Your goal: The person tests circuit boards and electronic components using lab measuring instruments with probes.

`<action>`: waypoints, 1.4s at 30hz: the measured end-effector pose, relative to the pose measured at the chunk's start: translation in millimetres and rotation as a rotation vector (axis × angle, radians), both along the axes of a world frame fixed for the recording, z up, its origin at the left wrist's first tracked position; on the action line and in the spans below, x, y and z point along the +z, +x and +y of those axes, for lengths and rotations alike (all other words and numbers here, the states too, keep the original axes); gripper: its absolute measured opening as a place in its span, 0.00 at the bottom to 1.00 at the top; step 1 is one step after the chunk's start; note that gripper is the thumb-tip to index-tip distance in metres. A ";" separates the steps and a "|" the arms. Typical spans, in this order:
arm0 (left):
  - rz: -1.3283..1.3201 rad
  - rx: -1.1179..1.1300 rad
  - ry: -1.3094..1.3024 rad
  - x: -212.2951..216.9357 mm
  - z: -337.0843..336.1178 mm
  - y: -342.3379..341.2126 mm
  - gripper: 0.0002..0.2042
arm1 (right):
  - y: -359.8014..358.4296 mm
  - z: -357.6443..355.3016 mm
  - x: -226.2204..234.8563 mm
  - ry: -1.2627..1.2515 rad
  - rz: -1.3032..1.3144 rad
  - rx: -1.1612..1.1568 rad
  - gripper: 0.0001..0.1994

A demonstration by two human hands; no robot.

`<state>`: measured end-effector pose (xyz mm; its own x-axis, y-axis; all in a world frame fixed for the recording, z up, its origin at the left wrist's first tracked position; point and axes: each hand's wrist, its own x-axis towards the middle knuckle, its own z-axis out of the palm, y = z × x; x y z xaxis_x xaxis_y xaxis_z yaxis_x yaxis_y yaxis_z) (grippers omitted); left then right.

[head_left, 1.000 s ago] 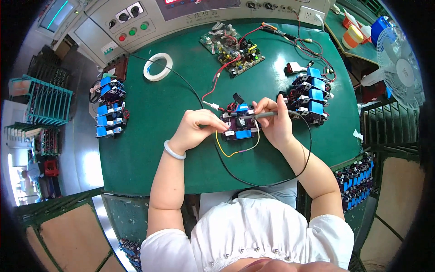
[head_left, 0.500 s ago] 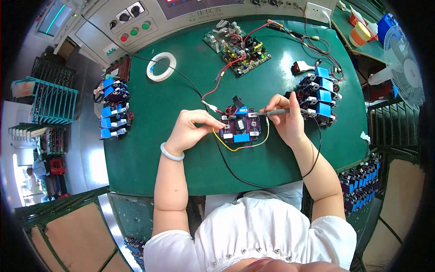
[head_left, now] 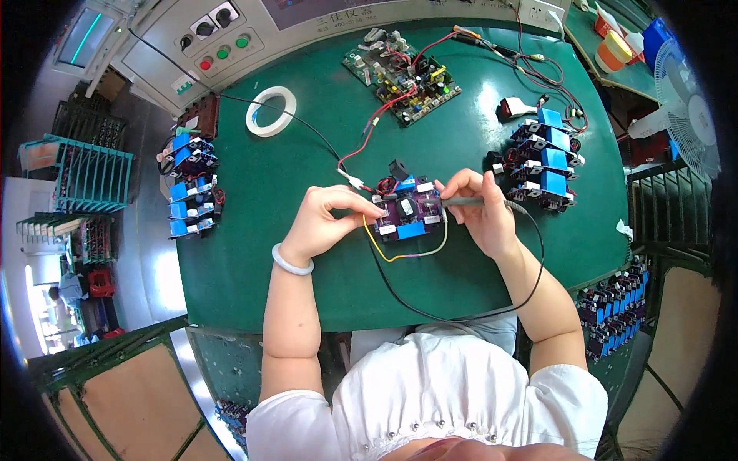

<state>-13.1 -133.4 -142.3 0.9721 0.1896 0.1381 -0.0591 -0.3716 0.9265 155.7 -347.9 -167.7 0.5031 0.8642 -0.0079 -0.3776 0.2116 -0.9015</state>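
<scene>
L wrist wears a pale round bracelet (head_left: 292, 261), nearest the body; L hand (head_left: 332, 215) has thumb & fingers drawn in at L edge of the purple rectangular circuit board w/ blue blocks (head_left: 407, 209); can't tell if it's pinching board or wire. R hand (head_left: 480, 211) grasps a slim grey pen-like probe (head_left: 465, 202). Board lies on the green bench (head_left: 261, 200) btwn both hands, L of the R hand, its long axis approx side to side; probe's long axis runs R-to-L, tip end at board's R edge, exact contact unclear. L hand is at least as close. Yellow-and-white thin wire (head_left: 419, 254) loops on the near side. Farther: R stack of blue-and-black modules (head_left: 552, 165), L stack of similar modules (head_left: 192, 192), white tape ring (head_left: 289, 104), green multi-part circuit board (head_left: 415, 81), then the grey control panel w/ knobs (head_left: 154, 73) at back.
</scene>
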 end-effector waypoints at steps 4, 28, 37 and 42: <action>-0.104 -0.017 0.105 -3.5 4.2 -0.1 0.12 | 16.1 0.9 -2.6 -0.136 -0.256 -0.005 0.17; -0.045 -0.004 -0.047 -1.4 -2.3 -8.7 0.06 | 13.8 -6.4 -16.6 -0.250 -0.501 -0.088 0.11; -0.034 -0.011 -0.049 -4.1 5.0 -7.0 0.05 | 18.4 2.3 -17.2 -0.215 -0.489 -0.080 0.11; -0.035 -0.018 -0.037 -3.9 6.2 -5.7 0.06 | 20.8 2.4 -17.3 -0.239 -0.504 -0.073 0.11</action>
<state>-18.8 -127.2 -146.2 0.9700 0.1782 0.1655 -0.0983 -0.3353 0.9370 176.5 -345.5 -185.0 0.5535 0.8308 0.0578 0.1200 -0.0109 -0.9927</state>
